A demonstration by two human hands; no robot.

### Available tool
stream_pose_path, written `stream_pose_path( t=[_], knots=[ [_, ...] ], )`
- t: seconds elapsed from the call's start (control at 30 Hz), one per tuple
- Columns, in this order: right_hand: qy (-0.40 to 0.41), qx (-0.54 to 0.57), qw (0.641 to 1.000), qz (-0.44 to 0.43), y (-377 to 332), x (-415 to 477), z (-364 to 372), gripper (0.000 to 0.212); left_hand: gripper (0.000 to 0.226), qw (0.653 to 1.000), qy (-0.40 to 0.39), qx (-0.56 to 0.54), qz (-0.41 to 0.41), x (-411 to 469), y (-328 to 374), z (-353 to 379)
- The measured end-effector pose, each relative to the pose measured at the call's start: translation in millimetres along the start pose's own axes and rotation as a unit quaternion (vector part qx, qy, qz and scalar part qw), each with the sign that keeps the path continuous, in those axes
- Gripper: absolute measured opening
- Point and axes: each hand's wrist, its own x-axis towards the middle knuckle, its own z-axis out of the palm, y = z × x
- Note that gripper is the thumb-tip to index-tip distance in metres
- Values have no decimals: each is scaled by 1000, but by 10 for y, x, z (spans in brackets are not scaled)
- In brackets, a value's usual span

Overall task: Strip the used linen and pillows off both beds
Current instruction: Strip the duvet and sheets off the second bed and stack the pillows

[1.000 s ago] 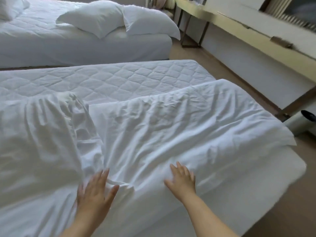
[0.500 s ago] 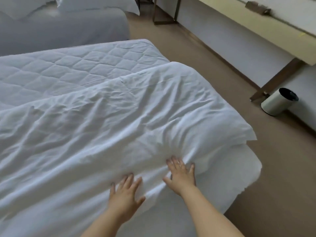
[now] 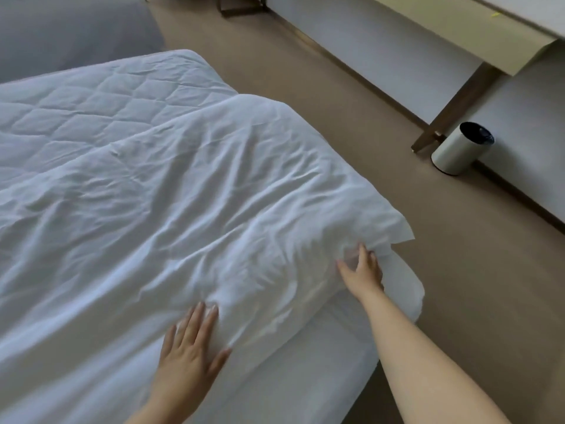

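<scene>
- The left hand (image 3: 188, 354) lies flat and spread, palm down, on the crumpled white sheet (image 3: 189, 215); its fingers are straight and hold nothing, only pressing on the cloth near the sheet's near edge.
- The right hand (image 3: 362, 270) reaches out on a bare forearm to the sheet's loose corner; its fingers (image 3: 363, 255) are spread and slightly bent, touching the cloth, and motion blur hides whether they have closed on it, so I cannot tell if it grips.
- The sheet is bunched in a thick, wrinkled fold that runs from beyond the left hand across to the right hand, where its thin corner flap (image 3: 394, 231) sticks out just past the fingertips over the bed's edge.
- Below and nearer than both hands, the bare mattress (image 3: 308, 371) of the near bed shows, its corner rounding off just right of the right hand.
- Beyond the sheet, far ahead of the left hand, a quilted mattress pad (image 3: 101, 99) is uncovered.
- The second bed (image 3: 70, 32) lies further off, up and left of both hands, dim and grey.
- Well to the right of the right hand, a pale cylindrical bin (image 3: 455, 151) with a dark liner stands on the brown floor (image 3: 336, 87), beside the slanted leg of a table (image 3: 458, 29) along the wall.
</scene>
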Motion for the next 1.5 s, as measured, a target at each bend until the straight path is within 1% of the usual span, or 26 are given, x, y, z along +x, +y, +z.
stream_pose_path(
  t=[0.1,0.17,0.3,0.4,0.5,0.53,0.57,0.6,0.67,0.7,0.77,0.8,0.87,1.0,1.07,1.13,1.17,1.2,1.23,1.27,1.3,1.33,1.4,1.43,1.47,1.5],
  knots=[
    [25,151,988,16,83,674,-245,75,64,999,32,6,22,608,507,102],
    [38,206,978,29,127,1092,-391,77,68,999,26,33,10,1137,924,246],
    [44,329,940,82,318,1760,-744,78,105,995,-51,56,-69,2120,1866,345],
    [7,410,897,164,488,2178,-916,82,104,986,-94,93,-101,2502,2141,460],
    [-54,477,838,259,645,2440,-786,101,112,988,-48,92,-115,2586,1984,648],
    [-97,485,825,274,692,2502,-724,109,113,988,-47,85,-123,2619,1948,667],
    [-140,500,807,281,699,2520,-702,109,115,987,-52,88,-125,2637,1922,674],
    [-179,510,794,277,698,2554,-709,96,117,986,-54,92,-127,2661,1907,701],
    [-238,506,786,264,692,2656,-751,58,120,985,-60,93,-133,2703,1916,718],
    [-251,509,781,261,693,2730,-771,49,120,985,-57,97,-131,2710,1913,737],
    [-243,499,796,241,623,2813,-813,36,121,981,-77,103,-145,2727,1905,751],
    [-225,497,805,232,566,2811,-835,34,120,979,-95,93,-157,2746,1923,721],
    [-158,523,803,238,519,2814,-835,38,118,968,-138,102,-184,2780,1963,659],
    [-39,561,807,183,356,2664,-1124,25,119,960,-176,139,-169,2751,2050,521],
    [-25,601,790,123,160,2471,-1350,30,124,965,-183,116,-152,2692,2124,407],
    [-37,616,785,43,-130,2168,-1556,30,123,973,-173,72,-136,2572,2153,276],
    [-51,617,786,-1,-293,1999,-1627,30,120,978,-157,11,-138,2512,2164,185],
    [-67,609,789,-51,-451,1849,-1651,29,110,977,-131,-87,-146,2422,2141,99],
    [-83,599,789,-107,-638,1654,-1671,28,84,957,-106,-214,-165,2318,2126,-25],
    [-95,581,791,-168,-831,1456,-1655,26,47,920,-75,-335,-189,2218,2090,-150],
    [-104,556,795,-220,-1028,1226,-1619,26,30,868,-36,-448,-212,2115,2009,-292],
    [-110,515,806,-272,-1213,1000,-1539,26,39,813,-1,-539,-219,1987,1860,-425],
    [-142,393,835,-358,-1564,460,-1287,27,49,728,92,-642,-222,1659,1501,-752],
    [-167,314,843,-403,-1717,152,-1118,26,56,692,129,-679,-208,1454,1284,-955],
    [-176,229,841,-457,-1828,-121,-892,24,72,668,162,-702,-183,1221,1048,-1152],
    [-187,158,827,-505,-1915,-406,-646,27,86,648,189,-721,-158,964,819,-1341]
  ],
)
